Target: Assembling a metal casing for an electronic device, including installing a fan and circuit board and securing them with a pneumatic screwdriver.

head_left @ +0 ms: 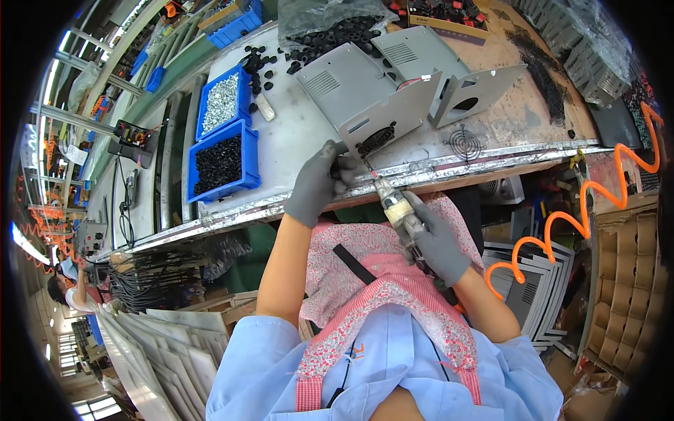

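Observation:
In my gloved right hand [439,242] is a power screwdriver [394,203], its bit pointing up and left at the lower edge of a bent grey metal panel [351,84]. A black round fan grille [376,139] sits on the panel's near upright face. My gloved left hand [316,184] is at that face's left corner, fingers curled together; what they hold, if anything, is hidden. A second grey metal panel [467,95] with a round hole stands to the right. Near the table edge lies a loose wire fan grille [465,142].
Left of my hands, one blue bin [253,165] holds black screws and another [203,105] silver hardware. Black caps [330,45] lie scattered at the back. An orange coiled air hose [551,238] hangs at the right. Below the table lean stacked metal sheets [151,351].

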The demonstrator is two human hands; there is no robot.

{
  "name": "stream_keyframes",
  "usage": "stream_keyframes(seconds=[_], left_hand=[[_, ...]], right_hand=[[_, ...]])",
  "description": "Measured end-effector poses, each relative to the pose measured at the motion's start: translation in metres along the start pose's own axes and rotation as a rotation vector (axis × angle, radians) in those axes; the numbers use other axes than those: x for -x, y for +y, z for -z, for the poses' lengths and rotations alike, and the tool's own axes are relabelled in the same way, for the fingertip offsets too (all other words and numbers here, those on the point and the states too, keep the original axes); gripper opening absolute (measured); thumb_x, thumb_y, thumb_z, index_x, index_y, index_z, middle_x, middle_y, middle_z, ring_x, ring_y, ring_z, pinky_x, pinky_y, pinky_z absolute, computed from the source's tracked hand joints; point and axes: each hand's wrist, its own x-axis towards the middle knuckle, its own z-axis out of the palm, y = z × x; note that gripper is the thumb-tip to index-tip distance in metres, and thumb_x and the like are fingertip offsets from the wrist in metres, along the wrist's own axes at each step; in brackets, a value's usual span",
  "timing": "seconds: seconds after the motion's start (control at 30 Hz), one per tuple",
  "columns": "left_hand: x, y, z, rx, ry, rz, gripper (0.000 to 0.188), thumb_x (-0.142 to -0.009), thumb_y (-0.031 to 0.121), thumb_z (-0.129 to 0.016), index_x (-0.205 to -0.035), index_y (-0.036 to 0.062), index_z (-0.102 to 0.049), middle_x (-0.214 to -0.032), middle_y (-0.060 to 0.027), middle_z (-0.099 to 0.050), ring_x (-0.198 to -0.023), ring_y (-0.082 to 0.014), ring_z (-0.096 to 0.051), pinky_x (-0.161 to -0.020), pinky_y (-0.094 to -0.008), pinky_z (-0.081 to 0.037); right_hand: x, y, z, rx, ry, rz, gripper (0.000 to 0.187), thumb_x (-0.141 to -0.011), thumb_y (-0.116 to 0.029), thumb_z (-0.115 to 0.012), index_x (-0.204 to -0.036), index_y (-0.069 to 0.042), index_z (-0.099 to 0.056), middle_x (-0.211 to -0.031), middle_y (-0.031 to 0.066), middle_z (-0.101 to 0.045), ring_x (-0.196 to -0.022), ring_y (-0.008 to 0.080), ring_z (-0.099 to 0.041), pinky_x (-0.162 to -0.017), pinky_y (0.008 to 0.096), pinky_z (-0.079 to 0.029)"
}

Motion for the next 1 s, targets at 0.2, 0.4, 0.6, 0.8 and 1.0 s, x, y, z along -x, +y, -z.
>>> stream_keyframes(seconds=[0.2, 0.4, 0.6, 0.8, 1.0], left_hand=[[0.019, -0.007, 0.004, 0.534, -0.028, 0.039, 0.041, -0.099, 0.016, -0.034, -0.130, -0.0099, -0.036, -0.116, -0.0246, -0.053, -0.106, -0.0318, -0.058, -0.085, -0.0359, -0.055], [0.022, -0.019, 0.014, 0.520, -0.027, 0.063, 0.040, -0.097, 0.014, -0.043, -0.130, -0.0064, -0.038, -0.115, -0.0208, -0.057, -0.093, -0.0244, -0.063, -0.064, -0.0251, -0.057], [0.011, -0.045, 0.039, 0.705, -0.369, 0.039, 0.036, -0.097, 0.023, -0.047, -0.124, -0.0019, -0.045, -0.103, -0.0146, -0.062, -0.071, -0.0132, -0.059, -0.045, -0.0179, -0.046], [0.030, -0.012, -0.011, 0.574, 0.080, 0.125, 0.036, -0.099, 0.021, -0.042, -0.126, -0.0026, -0.043, -0.112, -0.0184, -0.058, -0.073, -0.0157, -0.061, -0.052, -0.0203, -0.049], [0.027, -0.026, 0.009, 0.596, -0.091, 0.091, 0.034, -0.097, 0.013, -0.044, -0.127, -0.0026, -0.043, -0.113, -0.0168, -0.056, -0.080, -0.0166, -0.061, -0.054, -0.0212, -0.050]], right_hand=[[0.019, 0.010, 0.006, 0.194, -0.014, 0.090, 0.055, -0.093, -0.022, -0.049, -0.143, -0.005, -0.032, -0.096, 0.0056, -0.058, -0.067, 0.0070, -0.053, -0.060, 0.0212, -0.047], [0.031, -0.024, -0.006, 0.154, -0.078, -0.067, 0.056, -0.092, -0.019, -0.051, -0.142, -0.003, -0.033, -0.113, 0.0101, -0.058, -0.084, 0.0098, -0.058, -0.074, 0.0222, -0.048], [0.032, -0.014, -0.012, 0.192, -0.102, 0.131, 0.058, -0.093, -0.023, -0.054, -0.144, -0.008, -0.031, -0.094, 0.0043, -0.058, -0.062, 0.0043, -0.050, -0.058, 0.0201, -0.045], [0.032, -0.026, -0.012, 0.141, -0.074, 0.057, 0.059, -0.093, -0.024, -0.054, -0.145, -0.010, -0.031, -0.087, 0.0025, -0.057, -0.058, 0.0043, -0.049, -0.054, 0.0197, -0.043], [0.030, -0.024, -0.010, 0.133, -0.056, 0.089, 0.058, -0.092, -0.022, -0.054, -0.144, -0.009, -0.031, -0.085, 0.0024, -0.057, -0.055, 0.0039, -0.046, -0.051, 0.0192, -0.041]])
